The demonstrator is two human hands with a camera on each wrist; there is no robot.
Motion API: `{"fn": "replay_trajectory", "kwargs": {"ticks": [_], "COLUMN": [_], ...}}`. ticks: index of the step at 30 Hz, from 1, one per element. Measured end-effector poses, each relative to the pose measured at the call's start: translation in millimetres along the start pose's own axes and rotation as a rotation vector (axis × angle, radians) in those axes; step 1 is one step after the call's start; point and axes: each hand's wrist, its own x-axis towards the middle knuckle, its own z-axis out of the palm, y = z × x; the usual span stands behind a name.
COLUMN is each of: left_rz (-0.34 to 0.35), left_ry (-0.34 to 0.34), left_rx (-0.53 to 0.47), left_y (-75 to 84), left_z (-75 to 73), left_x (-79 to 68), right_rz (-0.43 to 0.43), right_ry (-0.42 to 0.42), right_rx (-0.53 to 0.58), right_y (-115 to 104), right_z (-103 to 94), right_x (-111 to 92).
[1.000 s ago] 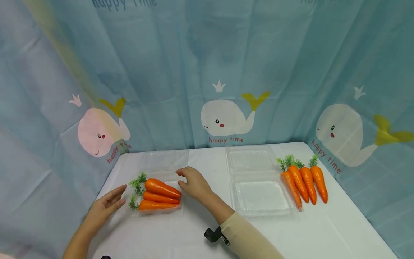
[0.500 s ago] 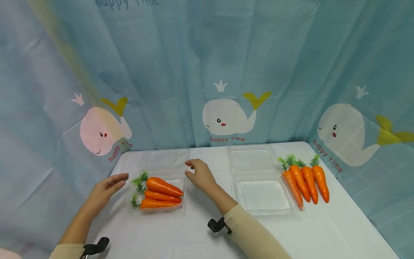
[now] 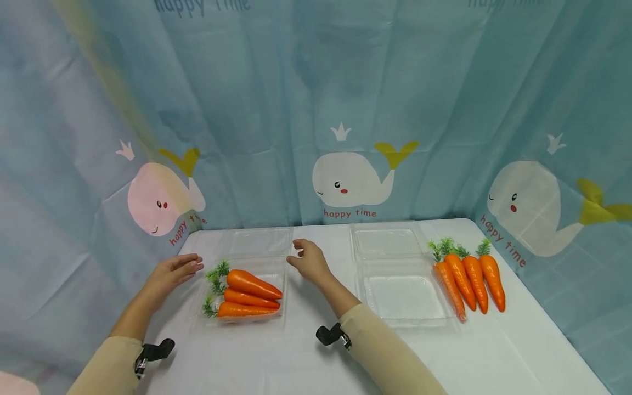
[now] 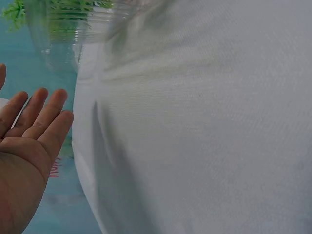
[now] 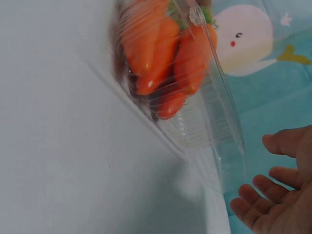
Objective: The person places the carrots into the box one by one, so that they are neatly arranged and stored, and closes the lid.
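Orange carrots point(image 3: 249, 296) with green leafy tops lie side by side in the left clear plastic box point(image 3: 270, 270), whose lid point(image 3: 257, 240) is folded back flat behind it. My left hand point(image 3: 171, 275) hovers at the box's back left, fingers extended, holding nothing; the left wrist view shows the palm and straight fingers point(image 4: 51, 117). Off the box's right back corner is my right hand point(image 3: 312, 262), fingers loosely bent and nothing held. In the right wrist view that hand point(image 5: 282, 190) is apart from the box's clear wall, with carrots point(image 5: 156, 53) showing through it.
A second clear plastic box point(image 3: 405, 299) stands right of centre, lid point(image 3: 386, 243) folded back and no carrots inside. Several more carrots point(image 3: 471, 282) lie in a row against its right side. Behind the white table point(image 3: 306, 356) hangs a blue whale-print curtain point(image 3: 276, 137).
Both hands have moved toward the back of the table, the right one also rightward, away from the left box. The left sleeve has come into view. The carrots stay in place.
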Motion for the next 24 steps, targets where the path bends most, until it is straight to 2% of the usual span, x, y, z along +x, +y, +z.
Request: {"fn": "replay_trajectory", "kwargs": {"ticks": [6, 13, 19, 24], "left_rz": [-0.032, -0.033, -0.021, -0.006], "left_ry": [-0.038, -0.087, -0.131, -0.148], "left_rx": [-0.019, -0.029, -0.046, -0.021], "left_y": [-9.6, -8.9, -5.5, -4.5], "left_z": [3.5, 7.5, 8.4, 9.2], "left_x": [13.0, 24.8, 29.3, 30.5], "right_rz": [0.059, 0.11, 0.121, 0.129], "right_ry": [-0.001, 0.001, -0.007, -0.011], "right_rx": [0.069, 0.112, 0.172, 0.228], "right_y": [-1, 1, 3, 5], "right_z": [10.1, 15.6, 18.7, 20.2], "right_x": [3, 6, 7, 6]}}
